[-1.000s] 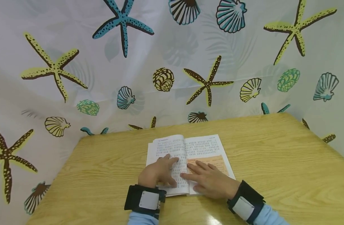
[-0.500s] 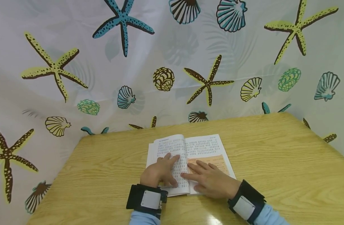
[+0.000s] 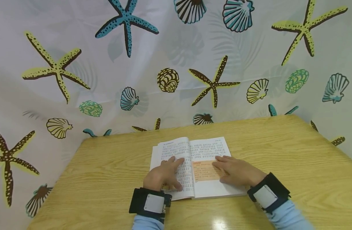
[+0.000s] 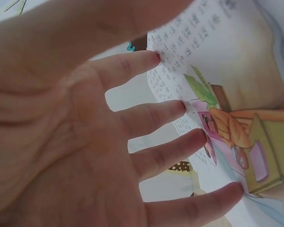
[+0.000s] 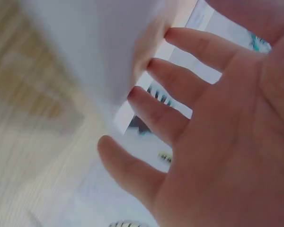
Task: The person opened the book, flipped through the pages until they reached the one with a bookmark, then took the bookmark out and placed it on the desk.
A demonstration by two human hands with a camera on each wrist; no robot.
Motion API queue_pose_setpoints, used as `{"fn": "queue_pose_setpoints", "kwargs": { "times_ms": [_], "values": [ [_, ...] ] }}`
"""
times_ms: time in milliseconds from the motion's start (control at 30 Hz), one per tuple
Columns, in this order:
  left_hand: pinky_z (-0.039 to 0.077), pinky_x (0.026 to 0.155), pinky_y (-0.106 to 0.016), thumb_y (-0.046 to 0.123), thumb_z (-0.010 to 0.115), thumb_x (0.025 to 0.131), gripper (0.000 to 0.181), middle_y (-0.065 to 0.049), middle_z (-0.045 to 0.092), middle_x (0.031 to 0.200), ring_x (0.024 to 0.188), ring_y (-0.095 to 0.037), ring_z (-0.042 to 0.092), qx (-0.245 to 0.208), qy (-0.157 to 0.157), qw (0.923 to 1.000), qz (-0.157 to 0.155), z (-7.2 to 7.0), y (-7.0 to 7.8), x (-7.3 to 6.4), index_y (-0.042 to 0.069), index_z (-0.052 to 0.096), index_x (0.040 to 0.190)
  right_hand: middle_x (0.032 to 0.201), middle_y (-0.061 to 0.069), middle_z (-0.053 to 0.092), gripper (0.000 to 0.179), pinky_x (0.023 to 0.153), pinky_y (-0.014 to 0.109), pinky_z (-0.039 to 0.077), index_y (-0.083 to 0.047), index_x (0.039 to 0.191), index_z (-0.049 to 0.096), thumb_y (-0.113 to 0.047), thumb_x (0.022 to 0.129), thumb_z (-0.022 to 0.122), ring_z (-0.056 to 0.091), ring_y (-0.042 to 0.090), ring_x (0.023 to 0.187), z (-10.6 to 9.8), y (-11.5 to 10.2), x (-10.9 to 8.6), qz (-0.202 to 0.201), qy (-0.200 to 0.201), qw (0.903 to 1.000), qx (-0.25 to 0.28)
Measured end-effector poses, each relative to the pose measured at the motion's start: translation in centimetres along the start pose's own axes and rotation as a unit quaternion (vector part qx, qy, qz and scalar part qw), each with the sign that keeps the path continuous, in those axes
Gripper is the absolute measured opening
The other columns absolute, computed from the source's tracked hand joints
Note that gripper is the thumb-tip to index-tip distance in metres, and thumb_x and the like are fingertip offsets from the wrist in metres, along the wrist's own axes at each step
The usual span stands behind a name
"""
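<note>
An open book (image 3: 204, 148) lies on the wooden table, with printed text on both pages and an orange text box on the right page. My left hand (image 3: 164, 175) rests on the left page, fingers spread. In the left wrist view its fingertips touch the page, which carries a coloured drawing (image 4: 255, 146) low down. My right hand (image 3: 239, 171) lies over the outer part of the right page, fingers extended. Seen from the right wrist, that hand (image 5: 203, 113) has its fingers apart, several tips against the blurred page (image 5: 104, 56).
The wooden table (image 3: 107, 172) extends to both sides of the book. Behind it hangs a white cloth (image 3: 176, 105) printed with starfish and shells. Each wrist wears a black band (image 3: 150, 204) with a pale plate.
My right hand has slid rightward from near the book's spine to the outer side of the right page, uncovering more of the orange box. The left hand stays nearly still.
</note>
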State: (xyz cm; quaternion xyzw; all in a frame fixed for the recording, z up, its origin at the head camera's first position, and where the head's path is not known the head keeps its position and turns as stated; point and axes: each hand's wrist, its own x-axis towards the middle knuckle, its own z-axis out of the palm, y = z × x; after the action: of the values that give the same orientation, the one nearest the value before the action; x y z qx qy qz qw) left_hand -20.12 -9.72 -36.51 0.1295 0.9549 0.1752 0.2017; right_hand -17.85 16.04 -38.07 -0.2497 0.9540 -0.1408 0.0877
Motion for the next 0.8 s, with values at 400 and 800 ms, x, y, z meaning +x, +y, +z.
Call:
{"fn": "queue_pose_setpoints", "kwargs": {
  "times_ms": [400, 800],
  "values": [
    [0.036, 0.108, -0.066, 0.015, 0.093, 0.072, 0.096, -0.015, 0.03, 0.163, 0.146, -0.044, 0.029, -0.004, 0.0, 1.0, 0.0, 0.0, 0.0, -0.2, 0.019, 0.044, 0.155, 0.148, 0.032, 0.044, 0.055, 0.109, 0.062, 0.036, 0.007, 0.135, 0.059, -0.018, 0.089, 0.076, 0.039, 0.053, 0.137, -0.5, 2.0, -0.2, -0.003, -0.001, 0.9997, 0.023],
    [0.036, 0.109, -0.065, 0.016, 0.093, 0.073, 0.096, -0.014, 0.031, 0.163, 0.146, -0.044, 0.03, 0.001, -0.001, 1.0, -0.003, 0.0, 0.0, -0.1, 0.02, 0.043, 0.155, 0.153, 0.041, 0.027, 0.092, 0.108, 0.074, 0.025, 0.022, 0.144, 0.035, -0.035, 0.085, 0.079, 0.021, 0.064, 0.139, -0.5, 2.5, -0.4, 0.123, -0.004, 0.9912, 0.05]
  ]
}}
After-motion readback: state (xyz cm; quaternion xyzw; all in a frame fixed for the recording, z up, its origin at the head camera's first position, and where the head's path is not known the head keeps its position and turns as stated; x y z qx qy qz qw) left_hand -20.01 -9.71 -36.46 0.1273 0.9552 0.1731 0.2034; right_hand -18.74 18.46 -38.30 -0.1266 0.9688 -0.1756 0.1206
